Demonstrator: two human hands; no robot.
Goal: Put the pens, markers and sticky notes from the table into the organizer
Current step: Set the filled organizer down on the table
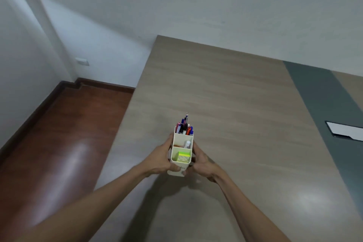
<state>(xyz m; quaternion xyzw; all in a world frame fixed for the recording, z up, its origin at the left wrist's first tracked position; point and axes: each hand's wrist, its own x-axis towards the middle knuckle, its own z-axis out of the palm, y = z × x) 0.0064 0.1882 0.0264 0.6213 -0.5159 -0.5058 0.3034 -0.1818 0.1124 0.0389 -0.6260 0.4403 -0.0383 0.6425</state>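
A cream organizer (177, 171) with three compartments stands on the wooden table (225, 92). My left hand (160, 160) grips its left side and my right hand (203, 163) grips its right side. Several pens and markers (185, 126) stand upright in the far compartment. A small white bottle-shaped item (187, 144) sits in the middle compartment. A green and yellow pad of sticky notes (184, 157) lies in the near compartment.
The table's left edge drops to a red-brown floor (64, 135). A dark grey strip (322, 102) runs along the table at the right, with a white rectangular panel (345, 131) set in it. White walls stand behind.
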